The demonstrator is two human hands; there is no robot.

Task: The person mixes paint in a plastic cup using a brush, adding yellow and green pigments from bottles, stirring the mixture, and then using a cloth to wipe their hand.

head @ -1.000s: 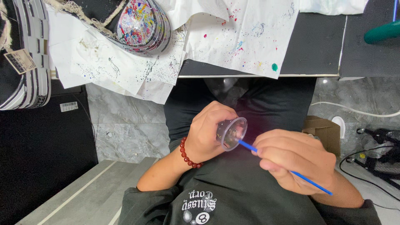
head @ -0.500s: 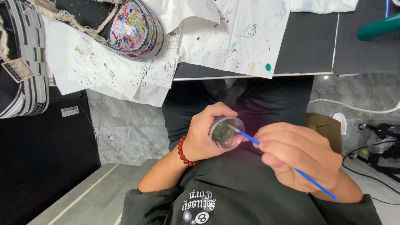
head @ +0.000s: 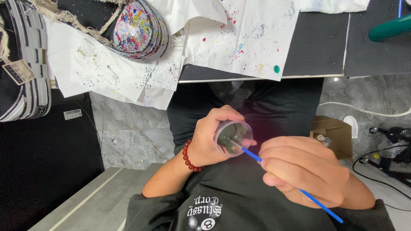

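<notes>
My left hand (head: 212,139) grips a small clear plastic cup (head: 233,138) with dark liquid in it, held over my lap with its mouth towards the camera. A red bead bracelet (head: 188,156) circles that wrist. My right hand (head: 299,171) holds a thin blue paintbrush (head: 319,203). The brush's front end reaches into the cup, and its tip is hidden in the liquid.
Paint-speckled white paper sheets (head: 239,38) cover a dark table edge (head: 317,51). A paint-splattered shoe (head: 137,28) lies on the paper. A brown cardboard box (head: 332,130) and black cables (head: 376,158) sit on the grey stone floor. A green object (head: 389,28) is at the top right.
The cup has tilted so its mouth faces the camera more, and the brush tip has gone deeper into it. Both hands stayed over my lap.
</notes>
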